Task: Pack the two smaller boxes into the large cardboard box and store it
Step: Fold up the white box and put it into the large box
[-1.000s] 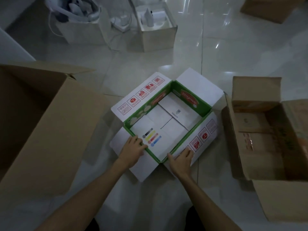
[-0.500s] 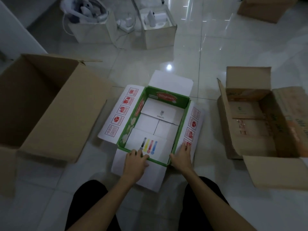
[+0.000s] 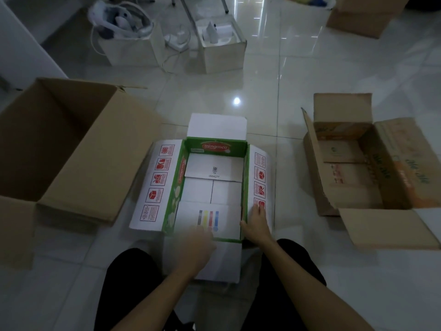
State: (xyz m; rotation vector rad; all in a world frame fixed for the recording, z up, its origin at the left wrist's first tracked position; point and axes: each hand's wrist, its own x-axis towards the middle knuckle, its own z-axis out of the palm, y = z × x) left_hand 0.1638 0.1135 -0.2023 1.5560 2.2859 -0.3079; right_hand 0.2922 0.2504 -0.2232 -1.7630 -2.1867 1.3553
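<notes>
A small green-and-white box (image 3: 244, 149) lies open on the floor in front of me, its four white flaps spread out. My right hand (image 3: 257, 224) is at its near right corner, fingers flat on the right flap and thumb at the green wall. My left hand (image 3: 198, 244) is blurred over the near rim and near flap, so its grip is unclear. The large cardboard box (image 3: 95, 163) stands open at my left. A second small brown box (image 3: 317, 163) stands open at my right, its flaps out.
Two small cartons with white devices and cables (image 3: 133, 46) (image 3: 222, 44) stand on the far side. Another brown box (image 3: 365, 17) sits at the far right. A white wall edge (image 3: 21, 51) is at the far left. My knees (image 3: 133, 283) flank the near flap.
The green-and-white box has turned clockwise and now sits square to me. My left hand has slid right along the near rim; my right hand stays at the near right corner.
</notes>
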